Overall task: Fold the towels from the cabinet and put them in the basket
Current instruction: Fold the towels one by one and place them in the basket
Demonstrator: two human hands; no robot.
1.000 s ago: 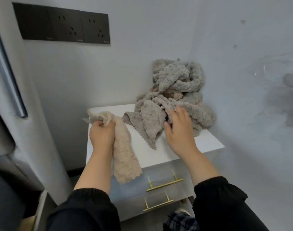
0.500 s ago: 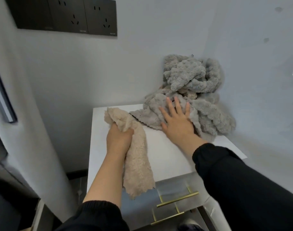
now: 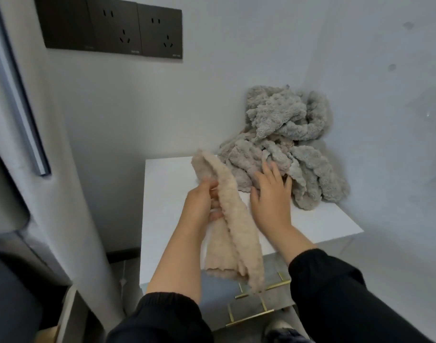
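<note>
I saw soft, cool, even light with no glare; the white cabinet top [image 3: 167, 219] was nearly blown out. The grey towels [image 3: 286, 149] cast a faint shadow on the right wall [image 3: 385, 120]. The wide lens bowed the door handle [image 3: 20, 107] at the left edge. The right hand [image 3: 271, 201] and beige towel [image 3: 234, 231] looked slightly smeared.

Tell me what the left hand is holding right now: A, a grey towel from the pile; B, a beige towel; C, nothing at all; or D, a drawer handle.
B: the left hand has its fingers curled round the beige towel, which hangs down from it, while the right hand lies open at the edge of the grey pile.
</note>
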